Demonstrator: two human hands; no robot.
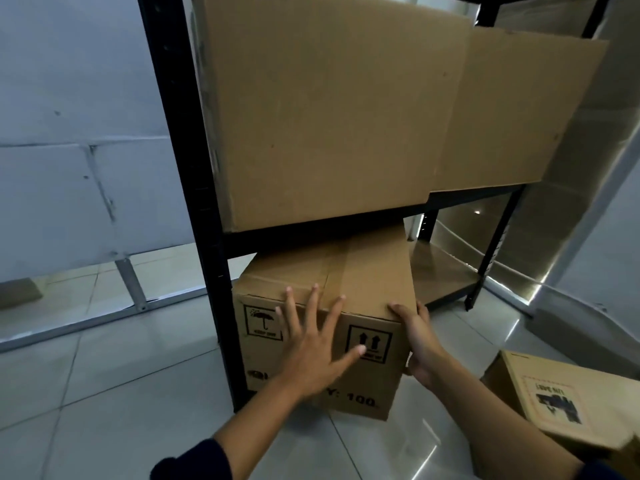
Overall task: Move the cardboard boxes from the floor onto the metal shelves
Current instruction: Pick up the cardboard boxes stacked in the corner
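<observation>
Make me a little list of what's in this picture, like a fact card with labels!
place: black metal shelves on a tiled floor
upper shelf: two big plain boxes side by side
box being moved: printed box partly on the bottom shelf
left hand: flat on the box front, fingers spread
right hand: gripping the box's right edge
waiting on the floor: another box at right

floor: pale glossy tiles (104, 393) | wall: grey panels (79, 133) | metal brace (130, 284) at wall base

Printed taped cardboard box (325, 327) sits halfway onto bottom shelf (440, 271).
</observation>
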